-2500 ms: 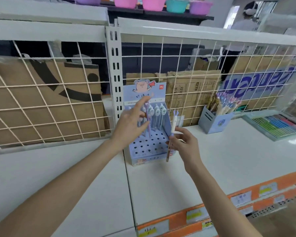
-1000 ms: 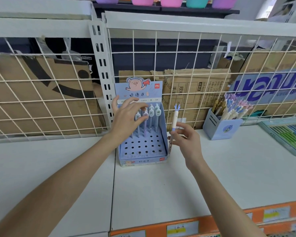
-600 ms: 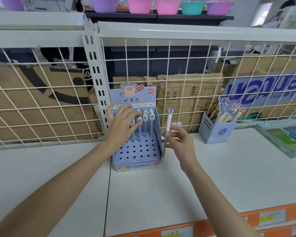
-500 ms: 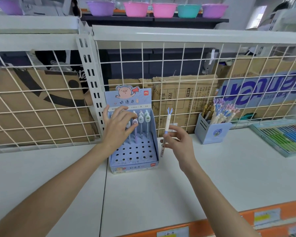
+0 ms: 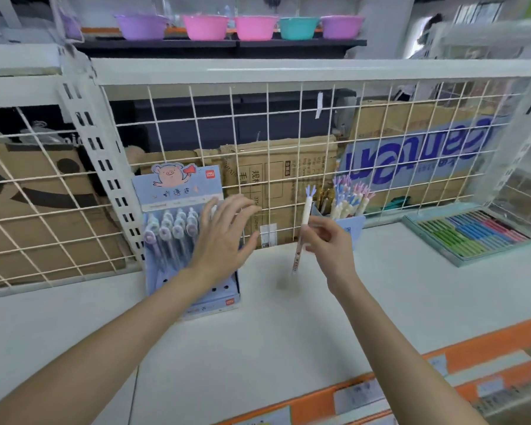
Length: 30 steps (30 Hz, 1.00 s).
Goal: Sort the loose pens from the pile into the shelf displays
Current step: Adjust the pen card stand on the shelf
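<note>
A white shelf [image 5: 288, 326] runs across the view, with orange price-label strips along its front edge and a white wire grid [image 5: 288, 142] standing as its back wall; brown cardboard boxes [image 5: 276, 179] sit behind the grid. On the shelf at far right lies a flat tray of coloured pens [image 5: 469, 234] in green, blue and pink rows. Left of centre stands a pale blue pen display [image 5: 178, 210] with a cartoon pig on its header card, backed against the grid; pens with rounded toppers stand in its rear holes (the front holes that show are unfilled). To its right, against the grid, a small blue pen cup [image 5: 354, 225] holds a bunch of pens with pink and blue tufted tops. The left hand [image 5: 224, 237] is in front of the display's right side, fingers straight and spread, holding nothing; whether it touches the display cannot be told. The right hand [image 5: 328, 243] is raised above the shelf between the display and the cup, pinching a loose pen [image 5: 302, 228] in its fingertips, the pen nearly upright with its blue tufted end on top and its tip clear of the shelf.
</note>
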Available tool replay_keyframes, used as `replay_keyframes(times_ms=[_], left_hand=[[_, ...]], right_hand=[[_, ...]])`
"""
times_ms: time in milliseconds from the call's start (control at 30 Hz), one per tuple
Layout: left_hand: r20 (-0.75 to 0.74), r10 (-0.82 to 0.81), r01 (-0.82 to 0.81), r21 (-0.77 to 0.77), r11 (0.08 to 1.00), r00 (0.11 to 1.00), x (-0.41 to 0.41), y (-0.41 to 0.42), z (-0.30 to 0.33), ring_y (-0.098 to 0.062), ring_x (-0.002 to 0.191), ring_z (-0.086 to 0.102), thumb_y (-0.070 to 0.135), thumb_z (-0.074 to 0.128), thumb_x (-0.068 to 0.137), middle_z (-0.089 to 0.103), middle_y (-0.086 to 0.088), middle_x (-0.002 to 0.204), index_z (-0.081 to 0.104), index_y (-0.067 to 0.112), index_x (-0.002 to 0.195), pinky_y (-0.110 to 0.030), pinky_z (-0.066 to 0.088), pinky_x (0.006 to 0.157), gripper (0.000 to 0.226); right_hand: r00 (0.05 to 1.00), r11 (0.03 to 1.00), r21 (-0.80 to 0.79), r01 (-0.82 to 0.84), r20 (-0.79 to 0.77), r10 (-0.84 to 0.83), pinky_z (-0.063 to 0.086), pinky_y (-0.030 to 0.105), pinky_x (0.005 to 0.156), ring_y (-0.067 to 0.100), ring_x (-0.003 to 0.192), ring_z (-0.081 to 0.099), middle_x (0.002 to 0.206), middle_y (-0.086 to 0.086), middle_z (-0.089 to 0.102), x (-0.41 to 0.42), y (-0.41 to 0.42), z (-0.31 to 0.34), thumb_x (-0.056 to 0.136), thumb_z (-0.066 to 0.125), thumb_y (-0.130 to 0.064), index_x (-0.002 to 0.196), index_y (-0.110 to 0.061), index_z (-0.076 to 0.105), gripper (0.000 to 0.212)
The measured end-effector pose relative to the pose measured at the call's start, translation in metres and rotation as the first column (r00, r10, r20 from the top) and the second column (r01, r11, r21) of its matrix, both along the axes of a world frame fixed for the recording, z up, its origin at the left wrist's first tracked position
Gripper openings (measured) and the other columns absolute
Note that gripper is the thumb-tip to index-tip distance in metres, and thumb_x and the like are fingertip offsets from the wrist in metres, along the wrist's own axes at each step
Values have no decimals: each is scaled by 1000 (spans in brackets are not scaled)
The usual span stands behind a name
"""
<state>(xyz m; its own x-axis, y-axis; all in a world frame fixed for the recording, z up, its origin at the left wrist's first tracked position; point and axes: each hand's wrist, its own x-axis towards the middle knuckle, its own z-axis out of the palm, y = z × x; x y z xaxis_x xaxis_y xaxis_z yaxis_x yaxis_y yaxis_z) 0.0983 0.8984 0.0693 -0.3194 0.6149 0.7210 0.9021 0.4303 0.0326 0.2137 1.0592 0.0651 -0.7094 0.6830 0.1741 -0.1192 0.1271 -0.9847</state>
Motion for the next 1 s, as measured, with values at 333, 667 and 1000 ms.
replay_keyframes(times_ms=[333, 667, 1000], left_hand=[[172, 88, -8, -421, 907, 981, 37, 114, -21, -13, 144, 5, 33, 40, 95, 14, 5, 156, 14, 17, 149, -41, -5, 113, 62], [245, 149, -4, -507, 862, 958, 40, 126, -20, -12, 144, -1, 28, 36, 97, 12, 8, 156, 9, 19, 150, -43, -10, 113, 60], [230, 112, 28, -529, 848, 967, 39, 129, -24, -12, 144, -2, 24, 34, 98, 11, 10, 156, 8, 19, 150, -46, -12, 113, 59]], right_hand=[[905, 894, 163, 417, -163, -392, 44, 17, 64, 13, 71, 56, 80, 5, 61, 12, 99, 32, 90, 58, -18, 91, -9, 55, 10], [964, 882, 398, 254, -28, -265, 41, 4, 61, 4, 74, 59, 83, -3, 63, -10, 106, 28, 90, 60, -16, 98, -8, 59, 11], [941, 843, 533, 75, 240, -236, 38, 18, 64, 19, 83, 61, 98, 9, 70, -22, 114, 35, 89, 60, -10, 98, -10, 59, 9]])
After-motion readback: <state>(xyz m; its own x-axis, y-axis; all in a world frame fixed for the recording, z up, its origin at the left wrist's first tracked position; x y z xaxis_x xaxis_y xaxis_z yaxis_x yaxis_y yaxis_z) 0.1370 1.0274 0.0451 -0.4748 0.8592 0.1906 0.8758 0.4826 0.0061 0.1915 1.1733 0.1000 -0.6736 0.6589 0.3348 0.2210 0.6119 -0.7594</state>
